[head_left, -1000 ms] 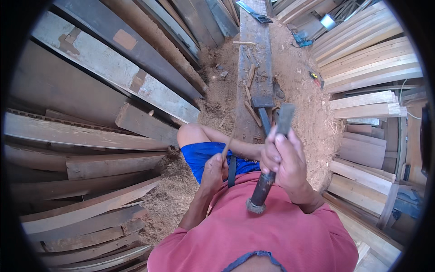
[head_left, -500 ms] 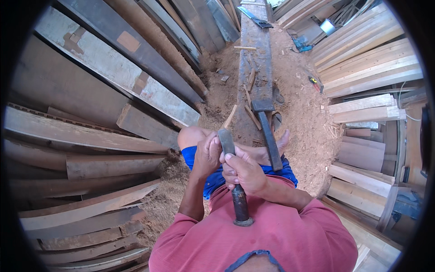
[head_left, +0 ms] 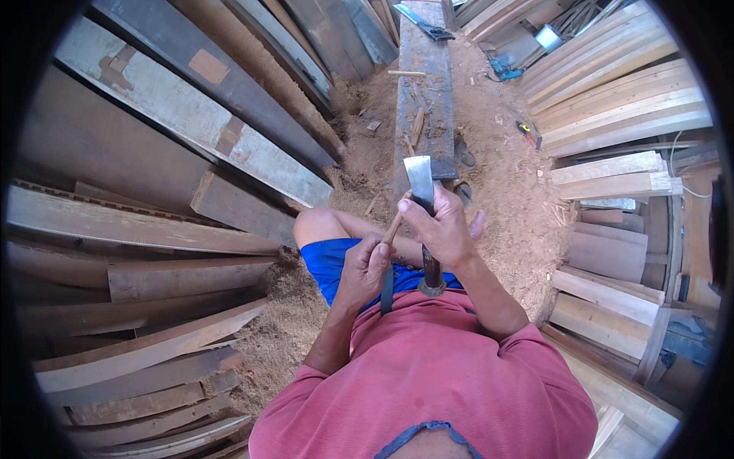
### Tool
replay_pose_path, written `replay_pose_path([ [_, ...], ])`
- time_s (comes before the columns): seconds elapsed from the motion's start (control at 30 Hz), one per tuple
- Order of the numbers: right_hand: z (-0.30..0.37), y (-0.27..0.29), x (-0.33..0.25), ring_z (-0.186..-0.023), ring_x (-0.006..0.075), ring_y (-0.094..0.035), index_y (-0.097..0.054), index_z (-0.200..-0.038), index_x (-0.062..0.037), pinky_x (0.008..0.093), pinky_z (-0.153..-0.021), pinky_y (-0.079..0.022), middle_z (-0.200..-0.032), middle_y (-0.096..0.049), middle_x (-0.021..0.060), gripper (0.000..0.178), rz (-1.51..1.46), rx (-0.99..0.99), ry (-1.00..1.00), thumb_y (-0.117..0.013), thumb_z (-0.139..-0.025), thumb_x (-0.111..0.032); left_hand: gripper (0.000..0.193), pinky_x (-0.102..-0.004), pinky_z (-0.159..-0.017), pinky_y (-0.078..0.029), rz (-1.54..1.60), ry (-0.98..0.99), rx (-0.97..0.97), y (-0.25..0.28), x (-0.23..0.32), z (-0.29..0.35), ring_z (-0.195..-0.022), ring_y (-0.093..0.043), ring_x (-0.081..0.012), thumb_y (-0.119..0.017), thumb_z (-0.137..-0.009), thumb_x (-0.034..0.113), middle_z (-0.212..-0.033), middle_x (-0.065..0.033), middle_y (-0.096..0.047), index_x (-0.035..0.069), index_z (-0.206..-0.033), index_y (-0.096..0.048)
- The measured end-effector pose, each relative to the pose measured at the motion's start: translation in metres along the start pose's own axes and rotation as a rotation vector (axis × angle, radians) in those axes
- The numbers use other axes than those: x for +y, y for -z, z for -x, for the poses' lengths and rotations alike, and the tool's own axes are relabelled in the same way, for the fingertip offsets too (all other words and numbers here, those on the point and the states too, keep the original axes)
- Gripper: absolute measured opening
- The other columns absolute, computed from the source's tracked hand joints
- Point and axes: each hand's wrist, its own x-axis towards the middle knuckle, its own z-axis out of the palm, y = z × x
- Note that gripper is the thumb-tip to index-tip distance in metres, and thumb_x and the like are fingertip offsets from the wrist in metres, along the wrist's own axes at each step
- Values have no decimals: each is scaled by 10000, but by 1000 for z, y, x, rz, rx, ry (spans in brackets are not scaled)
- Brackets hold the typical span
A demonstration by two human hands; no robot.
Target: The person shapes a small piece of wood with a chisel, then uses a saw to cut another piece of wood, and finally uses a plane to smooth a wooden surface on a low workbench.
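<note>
Gripping the chisel [head_left: 420,182] in the head view, my right hand [head_left: 446,233] has its fingers wrapped round it, blade aimed at the near edge of the bench [head_left: 427,60]! My left hand [head_left: 365,268] pinches a wooden stick [head_left: 394,228] over my blue shorts [head_left: 325,268], tip beside my right thumb; touching, I can't tell. A saw [head_left: 434,31] lies at the bench's far end.

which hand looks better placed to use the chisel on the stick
Probably the right hand: it grips the chisel with the blade exposed, while the left hand holds the wooden stick close by.
</note>
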Motion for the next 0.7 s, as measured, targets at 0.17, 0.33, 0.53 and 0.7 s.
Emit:
replay_pose_path([
  [0.17,-6,16,5,-660,69,-522,-620,-987,-10,272,-627,-459,-768,-604,31,182,165,-2,97,-652,-928,-179,354,-217,-536,-325,178,88,-128,-5,16,-12,-596,-389,-52,-424,-1062,343,-686,31,-468,29,-1077,-588],
  [0.33,-6,9,6,-543,10,-486,-610,-1051,-59,198,-472,-408,-758,-573,-32,156,89,-11,55,-581,-988,-199,383,-220,-541,-352,258,157,-189,-7,9,-15,-584,-425,-66,-391,-1068,376,-683,18,-492,38,-1063,-572],
  [0.53,4,-8,7,-556,53,-522,-517,-1209,-60,214,-504,-467,-858,-599,20,236,-494,106,-136,-442,-1039,-206,375,-232,-522,-380,561,277,-73,0,-3,-32,-582,-483,-79,-372,-1073,389,-706,-12,-556,61,-1019,-546],
  [0.7,26,-41,0,-530,58,-451,-515,-1099,-80,270,-519,-471,-758,-512,-16,159,-826,-221,-546,-448,-1031,-208,351,-244,-583,-433,590,325,76,8,21,-50,-683,-512,-76,-372,-1068,390,-821,11,-567,88,-1018,-544],
])
